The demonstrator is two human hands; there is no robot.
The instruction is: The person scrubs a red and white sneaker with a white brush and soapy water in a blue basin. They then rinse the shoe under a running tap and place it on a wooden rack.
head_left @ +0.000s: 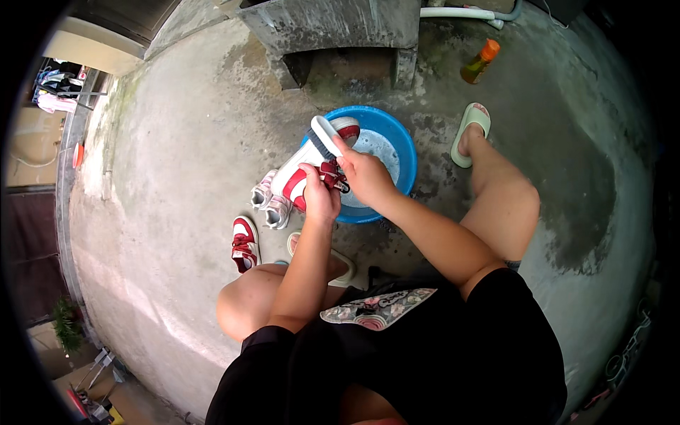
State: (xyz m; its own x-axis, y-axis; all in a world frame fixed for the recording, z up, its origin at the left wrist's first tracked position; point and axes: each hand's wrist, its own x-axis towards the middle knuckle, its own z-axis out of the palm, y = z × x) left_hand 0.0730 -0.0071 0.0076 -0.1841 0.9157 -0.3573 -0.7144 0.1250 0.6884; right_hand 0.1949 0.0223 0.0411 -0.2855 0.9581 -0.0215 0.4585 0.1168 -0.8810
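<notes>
Sneaker [300, 157], red and white, is tilted over the left side of a blue basin [405, 152], pale sole edge facing up, toe pointing away from the person. The left hand [320, 193] grips it near the ankle opening, thumb up and fingers mostly hidden behind the shoe; dark red laces [328, 172] bunch between the two hands. The right hand [363, 177] is closed around the near end of a white-backed brush [325, 134], index finger stretched along its back, so much of the handle is covered; its dark bristles show at the left side, by the sole, though whether they press on it is hard to tell. A small dark loop beside the laces is perhaps a lace end. Foamy water [379, 152] shows in the basin's right part, the rest blocked by shoe and forearm. On the concrete floor [177, 142] to the left, a matching sneaker [245, 242] lies near two smaller pale shoes [278, 211], one partly overlapped by the other. Knee and forearm hide part of the left slipper [343, 269]. Beyond, a concrete trough [340, 28] is cut off at the top, and an orange-capped bottle [482, 62] stands right of it.
</notes>
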